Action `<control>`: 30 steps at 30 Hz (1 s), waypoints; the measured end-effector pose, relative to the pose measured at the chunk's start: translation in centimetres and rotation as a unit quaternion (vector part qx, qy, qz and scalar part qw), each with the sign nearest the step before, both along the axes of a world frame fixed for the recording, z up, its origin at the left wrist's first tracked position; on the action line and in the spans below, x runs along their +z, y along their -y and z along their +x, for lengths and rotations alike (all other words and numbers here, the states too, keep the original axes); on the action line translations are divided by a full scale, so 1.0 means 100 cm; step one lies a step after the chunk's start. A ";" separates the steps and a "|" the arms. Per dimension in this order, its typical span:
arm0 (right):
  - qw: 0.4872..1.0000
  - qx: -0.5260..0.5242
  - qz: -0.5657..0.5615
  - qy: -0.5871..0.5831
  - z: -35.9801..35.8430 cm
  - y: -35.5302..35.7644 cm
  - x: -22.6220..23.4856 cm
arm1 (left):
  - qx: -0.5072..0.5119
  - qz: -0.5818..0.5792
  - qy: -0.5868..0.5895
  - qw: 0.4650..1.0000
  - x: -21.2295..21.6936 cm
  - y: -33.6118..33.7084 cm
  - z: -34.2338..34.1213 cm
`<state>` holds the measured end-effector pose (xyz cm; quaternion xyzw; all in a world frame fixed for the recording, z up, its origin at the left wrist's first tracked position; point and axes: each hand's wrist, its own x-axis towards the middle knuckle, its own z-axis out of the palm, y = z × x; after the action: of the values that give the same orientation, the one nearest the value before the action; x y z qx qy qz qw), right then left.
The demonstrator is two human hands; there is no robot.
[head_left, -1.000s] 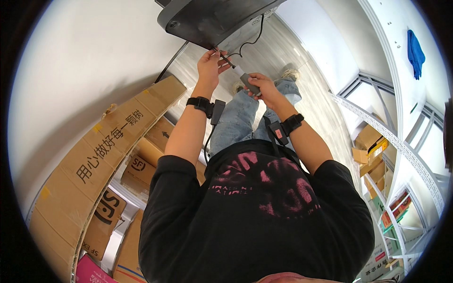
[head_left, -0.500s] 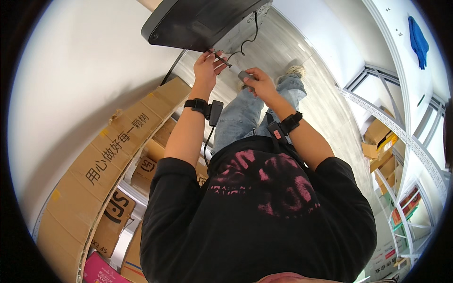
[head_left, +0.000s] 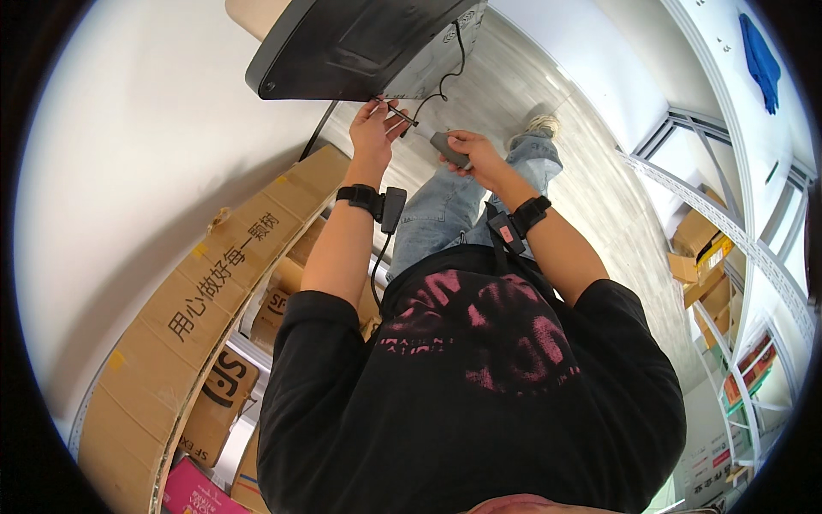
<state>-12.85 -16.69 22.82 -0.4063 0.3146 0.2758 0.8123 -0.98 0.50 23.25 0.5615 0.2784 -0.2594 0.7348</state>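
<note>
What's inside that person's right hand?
A grey handle. Its front end and part of its length show. The right grip covers the rest, so I can't see what that part looks like.

long brown cardboard (head_left: 205,300) at left, blue cloth (head_left: 760,64) at upper right

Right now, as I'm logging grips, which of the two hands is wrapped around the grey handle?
The right hand, curled around the grey handle; the left hand instead is at the thin dark rod, near the black panel.
</note>
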 end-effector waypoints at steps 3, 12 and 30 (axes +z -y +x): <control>1.000 0.010 0.008 0.002 0.001 0.003 -0.003 | -0.004 0.006 -0.004 1.000 0.002 0.001 -0.001; 0.984 0.038 -0.153 0.088 0.003 -0.009 -0.003 | 0.003 -0.004 -0.003 1.000 0.001 0.000 0.002; 1.000 0.001 -0.006 0.018 -0.003 -0.007 -0.013 | -0.021 0.048 0.000 0.999 0.003 0.001 0.003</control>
<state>-13.19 -15.98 21.52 -0.4159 0.3017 0.2673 0.8152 -0.67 0.44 23.56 0.6022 0.2786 -0.2607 0.7012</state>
